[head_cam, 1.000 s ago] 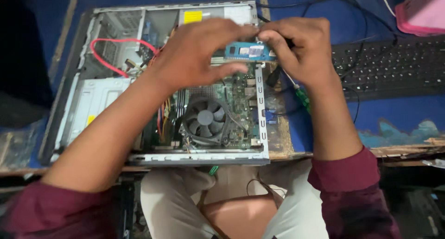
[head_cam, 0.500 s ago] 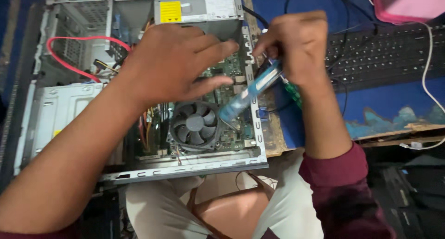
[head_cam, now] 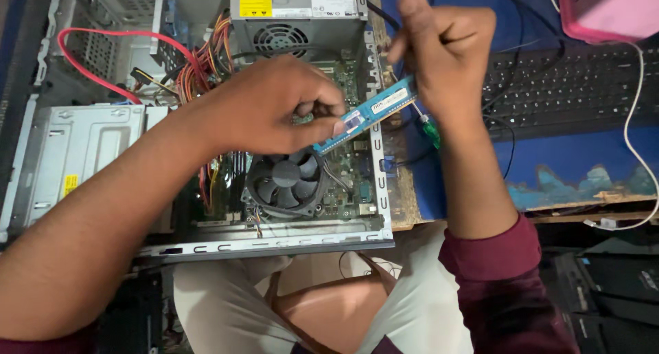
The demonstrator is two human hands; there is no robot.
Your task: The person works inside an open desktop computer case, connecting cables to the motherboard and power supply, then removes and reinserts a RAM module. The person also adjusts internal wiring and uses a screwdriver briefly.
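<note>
Drive cage (head_cam: 75,155): grey metal, at the far left inside the open computer case (head_cam: 274,241), which lies on its side on the bench
Red cable (head_cam: 103,45): loops above the drive cage, in the case's upper left corner
Left hand (head_cam: 264,107): over the middle of the case, above the fan, fingers curled with thumb and fingertips pinching the lower end of the memory stick
Cooling fan (head_cam: 287,182): round and black, low in the case, right under the left hand
Power supply (head_cam: 298,11): grey box with a yellow sticker, at the case's top edge
Memory stick (head_cam: 367,114): blue, slim, held tilted over the case's right edge, lower end toward the fan, upper end rising to the right
Right hand (head_cam: 446,49): just right of the case, closed in a fist around the stick's upper end
Keyboard (head_cam: 570,86): black, on the blue bench top well right of the case
Pink thing (head_cam: 611,11): beyond the keyboard, far upper right of the case, cut off by the frame
</note>
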